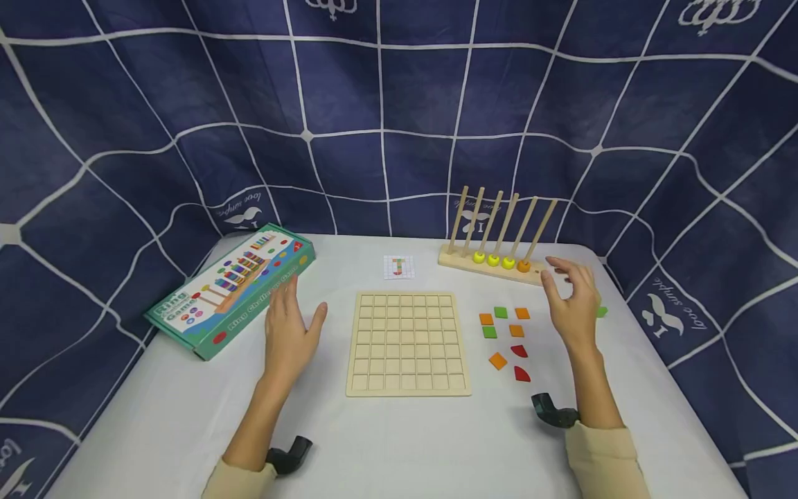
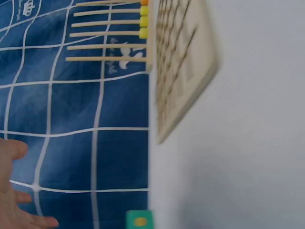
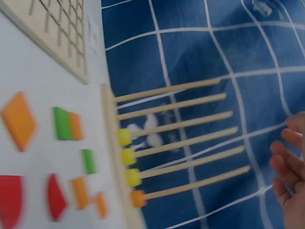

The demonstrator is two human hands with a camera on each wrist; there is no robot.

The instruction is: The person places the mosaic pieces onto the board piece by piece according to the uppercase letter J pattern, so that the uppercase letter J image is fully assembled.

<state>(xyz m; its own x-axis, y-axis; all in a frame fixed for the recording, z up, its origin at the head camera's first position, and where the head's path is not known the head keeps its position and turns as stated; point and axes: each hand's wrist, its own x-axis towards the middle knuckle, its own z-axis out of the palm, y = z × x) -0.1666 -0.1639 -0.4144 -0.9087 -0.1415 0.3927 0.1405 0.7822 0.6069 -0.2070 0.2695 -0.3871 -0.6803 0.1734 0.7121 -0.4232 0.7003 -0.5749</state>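
From my remote seat I see a wooden peg stand (image 1: 489, 269) upper right on the white bench (image 1: 399, 450); it looks light and stiff, its thin pegs fragile, so best gripped by the base. Just beside it in the frame, the right hand (image 1: 575, 305) holds nothing, thumb and fingers apart; the left hand (image 1: 289, 339), also unladen with fingers extended, is by the green box (image 1: 233, 287) at left.

On the white table (image 1: 405, 443), a ring game box (image 1: 227, 284) is placed at left, and a wooden grid board (image 1: 408, 344) centrally, before a pattern card (image 1: 399, 267). At right, a beaded peg rack (image 1: 494, 261) and flat coloured tiles (image 1: 497, 360) are laid.
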